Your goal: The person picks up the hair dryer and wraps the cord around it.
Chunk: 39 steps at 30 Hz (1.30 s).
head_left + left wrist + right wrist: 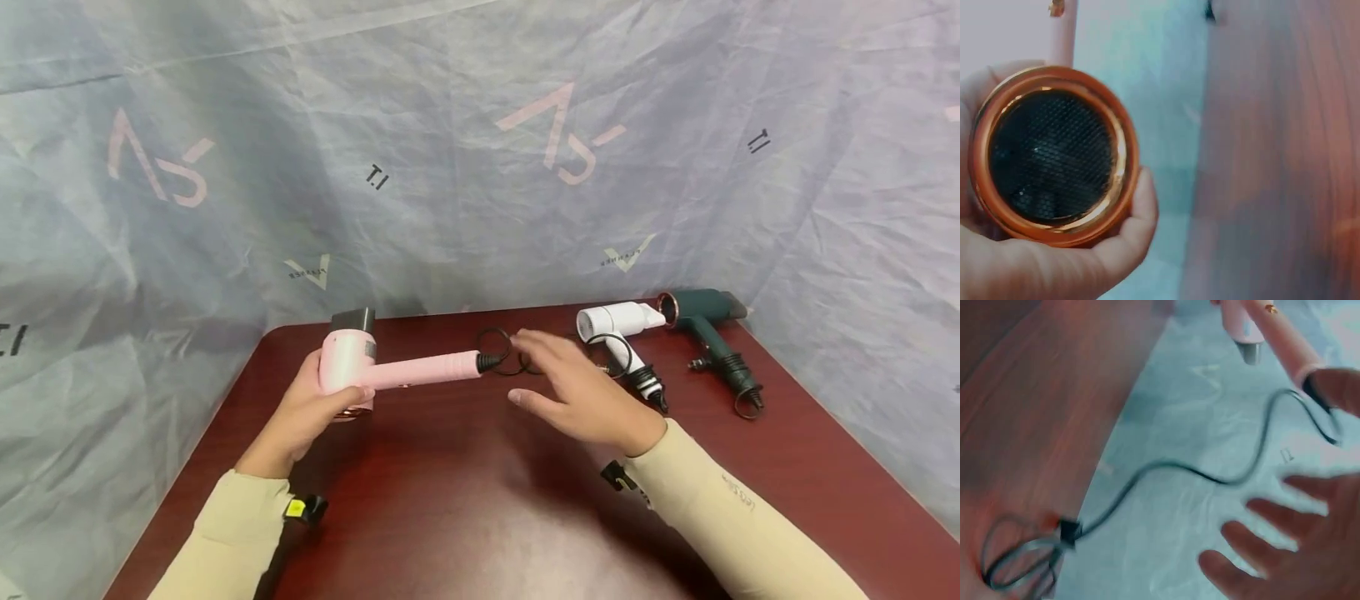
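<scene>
Hovering between pink dryer and white dryer, right hand, green dryer beyond

The pink hair dryer looks to me like smooth plastic, its end ring shiny, copper-like metal; the worktop seems glossy wood, the backdrop creased matt cloth.

Left sleeve: long, pale cream, creased near the cuff; black wrist unit bearing a bright yellow patch. Right sleeve: matching cream, with small dark lettering along the forearm; second black unit beneath its cuff. Left hand, right hand: bare.
</scene>
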Each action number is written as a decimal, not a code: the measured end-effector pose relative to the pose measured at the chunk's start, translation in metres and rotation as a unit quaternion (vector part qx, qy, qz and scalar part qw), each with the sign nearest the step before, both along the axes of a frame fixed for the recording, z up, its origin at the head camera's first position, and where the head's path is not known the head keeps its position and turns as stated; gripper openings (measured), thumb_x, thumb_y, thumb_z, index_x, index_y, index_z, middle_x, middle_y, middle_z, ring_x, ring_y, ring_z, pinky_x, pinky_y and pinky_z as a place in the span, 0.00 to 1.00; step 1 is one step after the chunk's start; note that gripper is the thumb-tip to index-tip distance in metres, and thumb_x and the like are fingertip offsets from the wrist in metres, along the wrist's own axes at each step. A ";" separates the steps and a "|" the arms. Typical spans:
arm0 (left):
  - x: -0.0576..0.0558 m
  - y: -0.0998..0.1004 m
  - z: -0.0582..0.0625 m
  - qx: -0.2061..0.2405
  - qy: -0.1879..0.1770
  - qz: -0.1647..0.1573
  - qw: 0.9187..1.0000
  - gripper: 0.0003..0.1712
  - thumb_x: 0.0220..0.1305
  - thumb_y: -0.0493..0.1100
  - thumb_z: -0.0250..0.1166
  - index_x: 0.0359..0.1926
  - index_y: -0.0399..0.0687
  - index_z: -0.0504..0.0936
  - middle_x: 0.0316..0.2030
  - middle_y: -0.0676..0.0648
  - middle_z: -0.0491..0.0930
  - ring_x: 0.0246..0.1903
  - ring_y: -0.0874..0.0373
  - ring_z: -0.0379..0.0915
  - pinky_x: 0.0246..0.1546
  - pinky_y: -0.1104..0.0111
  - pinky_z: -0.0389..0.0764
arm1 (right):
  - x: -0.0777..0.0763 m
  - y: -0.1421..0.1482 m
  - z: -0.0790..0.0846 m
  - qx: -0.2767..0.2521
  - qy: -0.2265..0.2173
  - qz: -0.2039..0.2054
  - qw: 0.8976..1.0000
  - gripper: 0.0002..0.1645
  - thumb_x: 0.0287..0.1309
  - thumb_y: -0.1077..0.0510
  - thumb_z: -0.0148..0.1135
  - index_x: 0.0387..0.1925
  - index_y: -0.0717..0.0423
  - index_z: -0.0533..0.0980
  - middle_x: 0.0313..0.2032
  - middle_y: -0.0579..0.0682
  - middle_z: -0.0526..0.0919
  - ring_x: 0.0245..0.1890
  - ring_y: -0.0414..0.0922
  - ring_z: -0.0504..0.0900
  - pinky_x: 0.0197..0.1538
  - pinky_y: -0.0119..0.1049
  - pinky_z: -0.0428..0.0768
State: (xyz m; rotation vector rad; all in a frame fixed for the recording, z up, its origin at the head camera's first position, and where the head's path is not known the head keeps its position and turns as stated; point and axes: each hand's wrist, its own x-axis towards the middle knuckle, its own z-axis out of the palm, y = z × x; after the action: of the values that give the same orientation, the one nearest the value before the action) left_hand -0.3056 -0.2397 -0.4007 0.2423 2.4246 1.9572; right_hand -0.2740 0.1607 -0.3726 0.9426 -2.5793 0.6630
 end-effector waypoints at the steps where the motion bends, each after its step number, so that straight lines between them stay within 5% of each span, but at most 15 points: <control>1: 0.004 0.005 0.004 0.016 0.005 -0.003 1.000 0.51 0.60 0.35 0.74 0.75 0.40 0.51 0.61 0.38 0.66 0.46 0.55 0.81 0.44 0.63 0.88 | 0.001 -0.002 0.002 -0.004 -0.007 0.020 1.000 0.29 0.74 0.40 0.57 0.69 0.48 0.73 0.67 0.49 0.76 0.70 0.48 0.70 0.72 0.51 0.69; 4: 0.014 0.019 0.020 0.075 0.021 -0.025 0.997 0.47 0.60 0.32 0.73 0.73 0.43 0.56 0.58 0.40 0.71 0.46 0.53 0.83 0.44 0.60 0.89 | 0.002 -0.007 0.008 -0.025 0.003 0.050 0.998 0.13 0.78 0.50 0.52 0.46 0.45 0.83 0.47 0.44 0.84 0.58 0.44 0.77 0.63 0.45 0.75; 7: 0.022 0.033 0.041 0.143 0.037 -0.061 0.987 0.40 0.60 0.29 0.70 0.70 0.44 0.63 0.54 0.44 0.77 0.46 0.53 0.83 0.43 0.60 0.89 | 0.003 -0.011 0.015 -0.078 0.056 0.026 0.995 0.16 0.76 0.58 0.53 0.30 0.47 0.80 0.30 0.42 0.80 0.42 0.41 0.78 0.62 0.42 0.76; 8: 0.024 0.037 0.049 0.168 0.040 -0.080 0.982 0.38 0.61 0.27 0.68 0.69 0.44 0.64 0.52 0.44 0.79 0.46 0.54 0.83 0.43 0.60 0.89 | 0.003 -0.013 0.018 -0.099 0.078 0.018 0.992 0.16 0.75 0.60 0.53 0.28 0.48 0.79 0.28 0.41 0.78 0.39 0.40 0.78 0.64 0.41 0.75; 12: 0.035 0.053 0.074 0.207 0.036 -0.160 0.964 0.34 0.62 0.26 0.63 0.68 0.41 0.66 0.49 0.44 0.82 0.42 0.53 0.85 0.41 0.60 0.89 | 0.010 -0.020 0.040 -0.189 0.117 0.004 0.975 0.17 0.78 0.58 0.50 0.29 0.48 0.76 0.24 0.40 0.75 0.27 0.37 0.75 0.51 0.31 0.81; 15: 0.045 0.060 0.092 0.182 0.044 -0.197 0.962 0.34 0.61 0.28 0.63 0.68 0.41 0.67 0.49 0.43 0.82 0.42 0.51 0.84 0.40 0.59 0.89 | 0.018 -0.022 0.058 -0.240 0.122 0.002 0.963 0.15 0.80 0.57 0.50 0.34 0.48 0.78 0.25 0.40 0.75 0.23 0.37 0.72 0.28 0.29 0.71; 17: 0.050 0.063 0.104 0.179 0.064 -0.200 0.961 0.35 0.60 0.27 0.63 0.69 0.41 0.67 0.49 0.42 0.82 0.43 0.51 0.83 0.40 0.58 0.88 | 0.022 -0.023 0.067 -0.256 0.125 0.004 0.958 0.15 0.79 0.58 0.50 0.35 0.49 0.80 0.25 0.41 0.75 0.23 0.37 0.72 0.27 0.29 0.71; 22: 0.060 0.068 0.128 0.248 0.164 -0.125 0.947 0.38 0.55 0.22 0.63 0.68 0.39 0.70 0.49 0.40 0.82 0.44 0.50 0.82 0.39 0.60 0.89 | 0.029 -0.032 0.069 -0.246 0.089 0.045 0.964 0.17 0.78 0.60 0.50 0.31 0.47 0.77 0.19 0.39 0.72 0.18 0.34 0.70 0.24 0.28 0.71; 28: 0.076 0.080 0.139 0.285 0.301 0.019 0.910 0.43 0.42 0.18 0.71 0.63 0.36 0.73 0.51 0.35 0.80 0.41 0.45 0.81 0.31 0.58 0.89 | 0.047 -0.045 0.064 -0.134 0.119 0.035 0.983 0.13 0.77 0.56 0.52 0.31 0.46 0.75 0.18 0.37 0.66 0.16 0.31 0.60 0.22 0.26 0.64; 33: 0.088 0.090 0.149 0.289 0.367 0.070 0.881 0.48 0.36 0.17 0.74 0.63 0.36 0.71 0.51 0.33 0.78 0.41 0.43 0.78 0.26 0.61 0.89 | 0.063 -0.048 0.069 -0.059 0.138 0.010 0.989 0.12 0.76 0.50 0.54 0.33 0.47 0.69 0.20 0.36 0.63 0.18 0.32 0.58 0.22 0.26 0.61; 35: 0.090 0.092 0.151 0.273 0.387 0.077 0.877 0.49 0.35 0.17 0.74 0.64 0.36 0.71 0.51 0.35 0.78 0.42 0.44 0.77 0.31 0.65 0.88 | 0.068 -0.046 0.073 -0.047 0.146 0.004 0.988 0.11 0.76 0.50 0.54 0.34 0.46 0.69 0.20 0.36 0.63 0.19 0.32 0.60 0.23 0.27 0.62; 39: 0.092 0.090 0.152 0.218 0.409 0.090 0.882 0.52 0.34 0.18 0.75 0.66 0.39 0.72 0.52 0.39 0.78 0.46 0.46 0.75 0.44 0.66 0.82 | 0.077 -0.041 0.082 -0.045 0.185 -0.008 0.982 0.11 0.74 0.53 0.55 0.32 0.47 0.70 0.20 0.37 0.63 0.20 0.34 0.61 0.24 0.28 0.62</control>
State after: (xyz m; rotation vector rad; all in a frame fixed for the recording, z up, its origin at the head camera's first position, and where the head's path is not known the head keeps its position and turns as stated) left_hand -0.2132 -0.1493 -0.2484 1.0892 2.3714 2.9364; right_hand -0.1965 0.1192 -0.2907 0.9157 -2.2098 0.5373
